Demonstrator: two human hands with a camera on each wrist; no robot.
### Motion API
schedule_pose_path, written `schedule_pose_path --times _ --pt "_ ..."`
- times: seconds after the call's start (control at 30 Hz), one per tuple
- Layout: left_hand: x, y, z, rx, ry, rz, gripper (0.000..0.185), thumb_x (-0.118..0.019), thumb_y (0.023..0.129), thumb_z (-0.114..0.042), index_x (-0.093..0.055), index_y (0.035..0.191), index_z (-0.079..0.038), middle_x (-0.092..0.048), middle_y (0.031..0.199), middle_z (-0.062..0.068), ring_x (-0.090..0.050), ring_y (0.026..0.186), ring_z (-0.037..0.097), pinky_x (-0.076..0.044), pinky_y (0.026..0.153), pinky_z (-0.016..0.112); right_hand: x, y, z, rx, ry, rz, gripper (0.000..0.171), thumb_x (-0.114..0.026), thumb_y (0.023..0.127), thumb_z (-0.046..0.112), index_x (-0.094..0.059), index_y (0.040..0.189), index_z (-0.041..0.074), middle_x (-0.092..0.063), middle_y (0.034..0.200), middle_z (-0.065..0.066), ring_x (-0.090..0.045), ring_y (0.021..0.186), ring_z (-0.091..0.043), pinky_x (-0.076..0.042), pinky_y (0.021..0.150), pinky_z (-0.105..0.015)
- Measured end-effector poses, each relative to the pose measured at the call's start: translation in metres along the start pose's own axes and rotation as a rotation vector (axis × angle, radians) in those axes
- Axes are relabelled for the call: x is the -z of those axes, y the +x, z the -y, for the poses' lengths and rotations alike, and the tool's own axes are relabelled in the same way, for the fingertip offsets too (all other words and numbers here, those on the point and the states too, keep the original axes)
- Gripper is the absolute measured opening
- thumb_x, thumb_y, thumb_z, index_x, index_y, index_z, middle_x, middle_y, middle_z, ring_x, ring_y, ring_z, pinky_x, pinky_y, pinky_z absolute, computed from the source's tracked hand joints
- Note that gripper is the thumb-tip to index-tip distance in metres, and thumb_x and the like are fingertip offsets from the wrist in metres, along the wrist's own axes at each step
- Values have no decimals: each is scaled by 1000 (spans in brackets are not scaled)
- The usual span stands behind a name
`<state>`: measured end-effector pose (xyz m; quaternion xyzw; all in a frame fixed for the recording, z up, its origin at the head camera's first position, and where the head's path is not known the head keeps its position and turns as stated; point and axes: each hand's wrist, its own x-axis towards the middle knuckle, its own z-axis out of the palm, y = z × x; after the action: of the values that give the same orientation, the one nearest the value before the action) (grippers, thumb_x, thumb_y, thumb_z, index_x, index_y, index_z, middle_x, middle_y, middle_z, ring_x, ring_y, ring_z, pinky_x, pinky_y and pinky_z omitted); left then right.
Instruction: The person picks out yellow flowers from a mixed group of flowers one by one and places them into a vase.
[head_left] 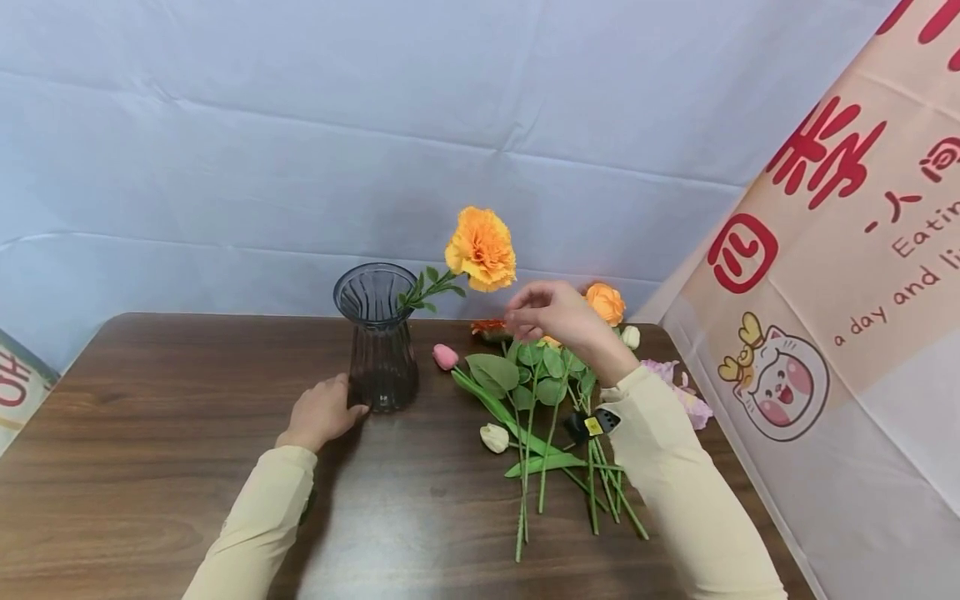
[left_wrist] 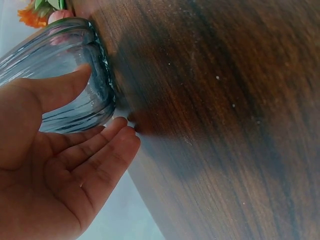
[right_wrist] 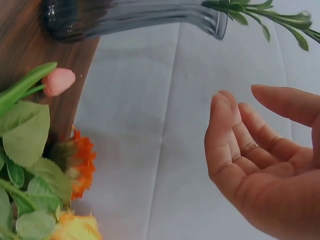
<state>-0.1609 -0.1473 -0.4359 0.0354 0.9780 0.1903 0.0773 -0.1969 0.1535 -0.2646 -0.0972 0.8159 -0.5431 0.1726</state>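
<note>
The left hand (head_left: pixel 318 414) holds the glass vase (head_left: pixel 382 360) near its base. The right hand (head_left: pixel 562 318), fingers loosely bent and free, is beside the yellow-orange flower (head_left: pixel 482 250) leaning in this vase. Between both hands lies a pink tulip (head_left: pixel 446 357); leafy stems (head_left: pixel 551 392) lie crowded below the right one.

Vase (right_wrist: pixel 135 17) cropped, right wrist view

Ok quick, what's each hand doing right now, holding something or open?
Left hand: loosely holding the see-through grey, ribbed, flared vase near its base, between thumb and fingers.
Right hand: open, fingers loosely bent, holding nothing.
</note>
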Motion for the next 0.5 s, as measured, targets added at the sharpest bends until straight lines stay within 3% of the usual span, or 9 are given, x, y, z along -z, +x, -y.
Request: schedule_pose_path --times 0.2,0.5 --pt "1 0 0 -3 3 -1 59 -64 85 -27 -44 121 15 -53 114 33 -52 100 48 -43 82 55 14 -4 -11 -24 -36 -49 16 -55 89 1 -55 101 -10 -62 91 -21 -62 67 -20 -53 65 -34" --pt "1 0 -1 4 1 4 60 -64 86 -27 -43 123 15 -52 115 33 -52 100 48 -43 82 55 33 -11 -42 -103 -38 -84 16 -51 92 4 -54 97 -11 -61 81 -13 -59 65 -18 -52 62 -32"
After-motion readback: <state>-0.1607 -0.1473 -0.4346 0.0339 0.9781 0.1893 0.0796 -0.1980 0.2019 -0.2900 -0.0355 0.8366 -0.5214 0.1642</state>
